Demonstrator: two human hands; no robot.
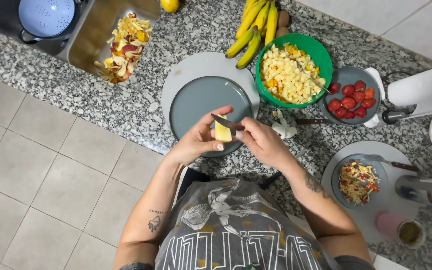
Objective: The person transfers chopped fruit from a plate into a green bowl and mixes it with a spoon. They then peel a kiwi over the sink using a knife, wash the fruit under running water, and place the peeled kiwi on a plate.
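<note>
Near the front edge of the granite worktop [126,107], the left hand [198,140] is holding a pale yellow fruit piece [222,131] between thumb and fingers, just above the grey plate [196,102]. The right hand [261,142] is gripping a small knife [226,122], its blade lying across the piece. Further right, a green bowl [321,55] of diced fruit is standing beside the bananas [253,27].

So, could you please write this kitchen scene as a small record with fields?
left hand: left hand holds a pale yellow fruit piece
right hand: right hand holds a dark-bladed knife against the fruit
below hands: round grey plate on a grey speckled stone counter
near: green bowl of diced fruit; yellow bananas; grey bowl of red strawberries
</note>
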